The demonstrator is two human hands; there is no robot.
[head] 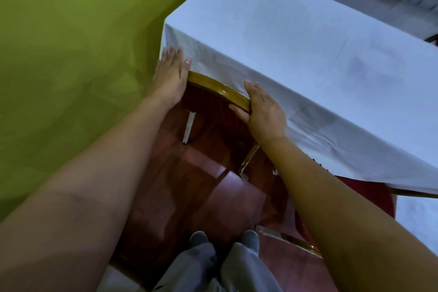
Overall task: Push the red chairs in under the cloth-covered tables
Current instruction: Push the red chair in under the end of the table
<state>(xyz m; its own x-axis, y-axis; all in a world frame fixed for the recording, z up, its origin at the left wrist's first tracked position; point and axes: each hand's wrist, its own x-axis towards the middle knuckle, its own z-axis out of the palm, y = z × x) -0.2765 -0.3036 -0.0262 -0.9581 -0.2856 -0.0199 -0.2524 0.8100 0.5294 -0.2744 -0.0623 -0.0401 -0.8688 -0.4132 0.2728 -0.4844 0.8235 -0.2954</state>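
Hands: right hand (263, 111) grips the red chair's backrest (220, 91), left hand (170, 73) lies flat; pushing could snag the tablecloth (296, 54).

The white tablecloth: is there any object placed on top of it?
No, the top of the white tablecloth is bare, and only its hanging edge meets the chair back held by both hands.

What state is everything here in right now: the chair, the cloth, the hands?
Red chair with gold frame: upright, backrest against the table edge.
White tablecloth: spread over the table, hanging down over the chair's top.
Left hand: flat, open, at the backrest's corner.
Right hand: gripping the gold top rail.
Second red chair: partly under the cloth.
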